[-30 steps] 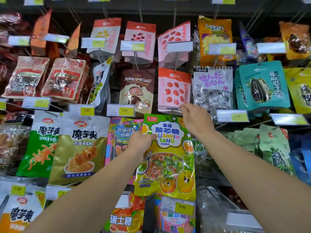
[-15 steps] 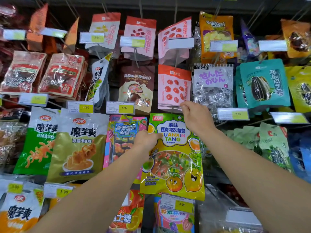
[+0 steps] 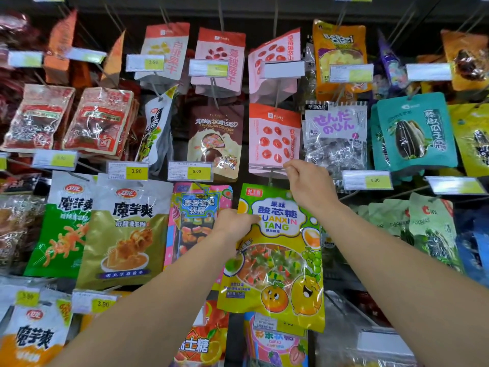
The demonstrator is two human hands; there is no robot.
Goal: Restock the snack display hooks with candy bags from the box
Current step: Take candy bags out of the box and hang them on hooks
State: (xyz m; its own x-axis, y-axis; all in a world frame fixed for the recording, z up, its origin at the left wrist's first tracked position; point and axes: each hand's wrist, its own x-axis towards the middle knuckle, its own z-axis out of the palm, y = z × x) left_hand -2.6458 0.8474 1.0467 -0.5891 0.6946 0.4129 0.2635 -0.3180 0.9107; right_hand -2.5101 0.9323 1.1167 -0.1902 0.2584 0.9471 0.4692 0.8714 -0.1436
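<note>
A yellow-green candy bag [image 3: 275,250] printed with cartoon fruit hangs in the middle of the snack wall, tilted slightly. My left hand [image 3: 234,222] grips its left edge near the top. My right hand [image 3: 308,185] is at the bag's upper right corner with curled fingers, level with a thin metal hook [image 3: 270,178]. What the right fingers hold is hidden. The box is out of view.
Hooks all around carry snack bags: a pink candy bag [image 3: 197,221] to the left, a pink strawberry bag [image 3: 274,139] above, a clear bag [image 3: 334,139] upper right, green bags [image 3: 423,226] at right. Price tags [image 3: 190,171] stick out on rails.
The yellow-green bag has shifted a little to the right and up, and its bottom has swung right. Both hands rose slightly with it.
</note>
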